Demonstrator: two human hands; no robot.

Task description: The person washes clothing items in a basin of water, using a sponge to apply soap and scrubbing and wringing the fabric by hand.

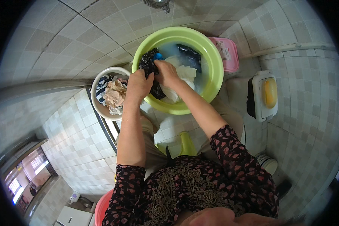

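A large lime-green basin (217, 64) of cloudy water is in front of me. Over its left rim, my left hand (140, 83) grips a black cloth with small light specks (148, 59). My right hand (167, 74) is closed on the same cloth, just inside the basin. A small bright-blue thing (158, 56) shows beside the right fingertips; its kind is unclear. White cloth (187, 73) lies partly in the water under my right wrist. Farther back, a dark, wet cloth (191, 56) floats. My fingertips are partly hidden in the folds.
Left of the basin stands a white tub (101, 110) holding beige, striped and white clothes (115, 94). A pink lidded box (227, 54) sits at the basin's right. A white container with a yellow part (269, 94) is farther right. Tiled walls close in behind; a shower head (157, 4) hangs above.
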